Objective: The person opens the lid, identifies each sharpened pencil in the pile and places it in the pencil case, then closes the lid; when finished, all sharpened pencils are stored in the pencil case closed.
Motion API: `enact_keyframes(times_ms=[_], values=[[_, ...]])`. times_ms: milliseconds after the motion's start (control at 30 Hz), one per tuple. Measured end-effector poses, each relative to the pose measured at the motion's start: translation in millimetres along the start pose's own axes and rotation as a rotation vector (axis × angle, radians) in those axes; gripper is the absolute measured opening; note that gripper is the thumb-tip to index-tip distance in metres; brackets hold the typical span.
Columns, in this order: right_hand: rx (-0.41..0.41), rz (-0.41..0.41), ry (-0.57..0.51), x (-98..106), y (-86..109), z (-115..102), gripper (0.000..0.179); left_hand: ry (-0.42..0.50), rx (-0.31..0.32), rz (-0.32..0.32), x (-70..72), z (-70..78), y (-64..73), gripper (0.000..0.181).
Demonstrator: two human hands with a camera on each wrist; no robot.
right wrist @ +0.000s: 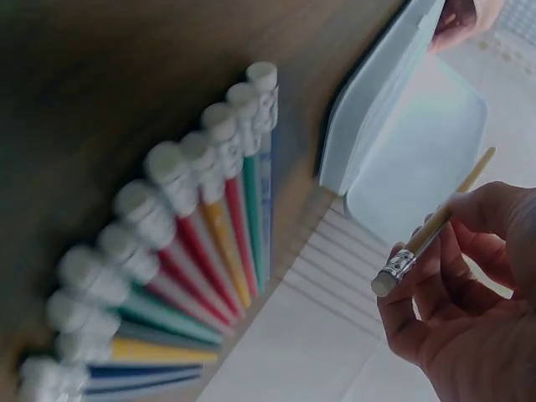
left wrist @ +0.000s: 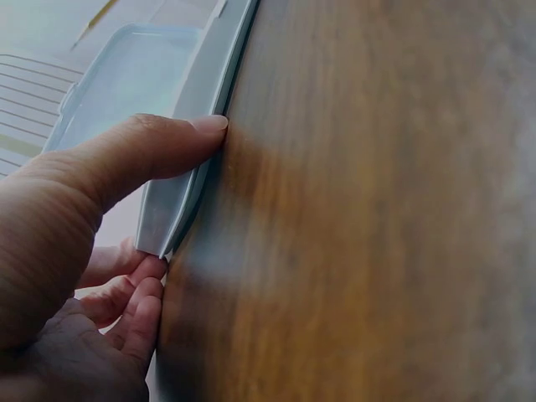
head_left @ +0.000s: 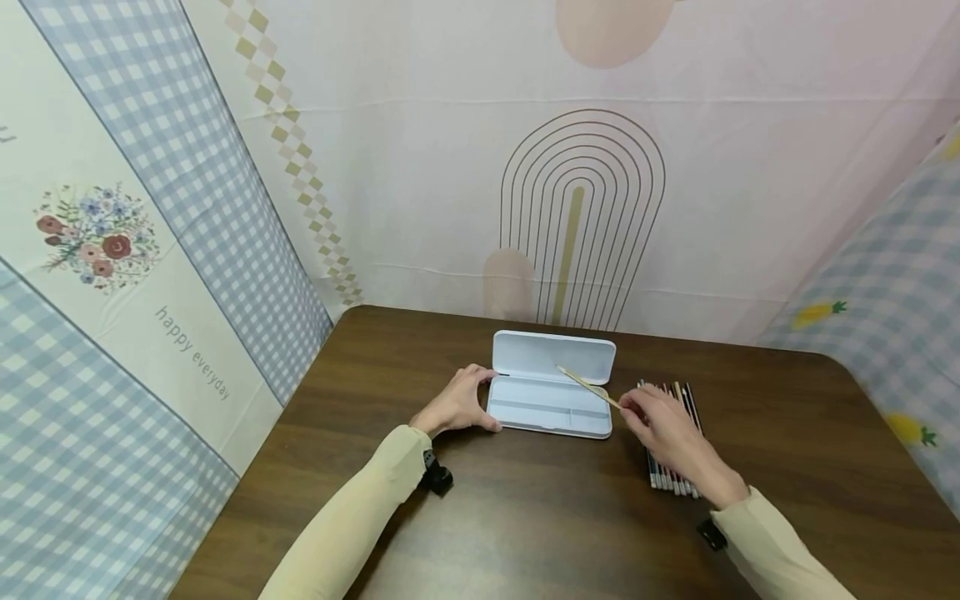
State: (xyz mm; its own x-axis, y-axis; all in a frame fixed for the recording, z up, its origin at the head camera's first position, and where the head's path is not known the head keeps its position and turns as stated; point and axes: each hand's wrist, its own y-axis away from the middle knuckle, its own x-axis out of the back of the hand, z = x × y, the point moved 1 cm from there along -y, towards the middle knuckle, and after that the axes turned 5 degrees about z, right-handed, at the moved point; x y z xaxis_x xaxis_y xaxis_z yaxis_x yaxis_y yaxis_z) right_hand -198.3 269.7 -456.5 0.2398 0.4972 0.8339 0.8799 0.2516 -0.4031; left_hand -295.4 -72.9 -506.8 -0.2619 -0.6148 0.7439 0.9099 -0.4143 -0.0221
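An open pale blue pencil case [head_left: 551, 406] lies on the table, its lid [head_left: 555, 354] tilted back. My left hand [head_left: 459, 402] grips its left end; in the left wrist view the thumb [left wrist: 159, 146] presses the front edge and the fingers curl at the end. Over the case's right side, my right hand [head_left: 663, 423] pinches a yellow pencil [head_left: 588, 386], its point towards the lid. In the right wrist view the pencil's white eraser and metal ferrule [right wrist: 394, 272] stick out behind the fingers. Inside, the case has a long front compartment and a short one on the right.
Several pencils with white erasers [right wrist: 167, 167] in red, green, yellow and blue lie in a row right of the case, partly under my right hand in the head view. The brown wooden table [head_left: 525, 517] meets a patterned cloth backdrop [head_left: 420, 167] at the rear.
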Motion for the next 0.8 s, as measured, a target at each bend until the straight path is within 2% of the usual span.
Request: enact_keyframes(times_ms=[267,433,667,800], values=[[0.096,-0.074,0.007,-24.8,-24.0,-6.5,0.004,0.01,0.0,-0.007,-0.2,-1.4,0.3,0.097],[0.179,-0.08,0.018,-36.8,-34.7,-10.6,0.006,0.017,-0.004,0.002,0.6,-1.4,-1.1,0.098],[0.306,-0.059,-0.009,-59.5,-43.7,-1.6,0.007,0.025,0.001,0.008,0.1,-1.1,-0.6,0.097],[0.277,-0.106,0.012,-62.2,-48.8,-11.6,0.008,0.022,0.005,0.006,-0.6,-1.0,0.1,0.098]])
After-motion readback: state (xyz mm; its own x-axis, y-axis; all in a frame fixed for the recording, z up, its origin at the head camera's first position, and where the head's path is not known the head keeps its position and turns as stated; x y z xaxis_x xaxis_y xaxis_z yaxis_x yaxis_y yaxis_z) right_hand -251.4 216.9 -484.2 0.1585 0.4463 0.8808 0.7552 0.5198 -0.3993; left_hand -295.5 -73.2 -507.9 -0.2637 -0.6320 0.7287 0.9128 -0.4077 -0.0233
